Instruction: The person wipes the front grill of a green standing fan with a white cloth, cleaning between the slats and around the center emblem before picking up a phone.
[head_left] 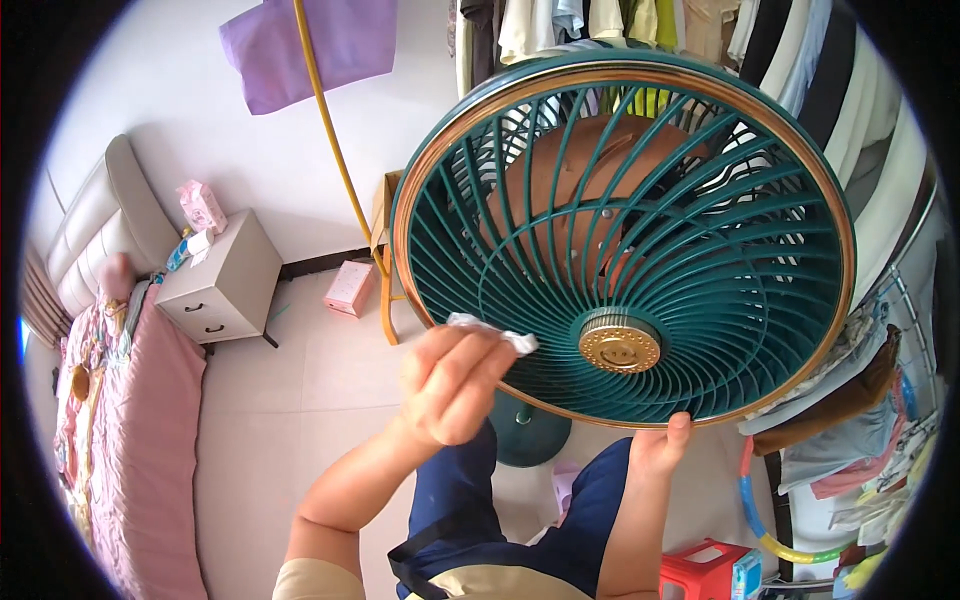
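Note:
In front of me stands a large fan point(740, 335) with a dark green spiral grille, a copper-coloured rim and a gold hub cap point(620, 343). Brown blades point(560, 190) show through the bars. My left hand point(450, 385) is closed around a crumpled white wipe point(520, 343), held by the lower left of the grille. My right hand point(660, 445) grips the fan's bottom rim, its thumb up at the front edge and the other fingers mostly hidden. Below, between my legs, shows the fan's round green base point(530, 440).
A pink-covered bed point(160, 440) and a grey nightstand point(225, 285) are on the left. A pink box point(350, 288) sits on the floor near a yellow pole point(335, 140). Hanging clothes point(880, 130) crowd the right side, above a red stool point(700, 568) and a colourful hoop point(750, 500).

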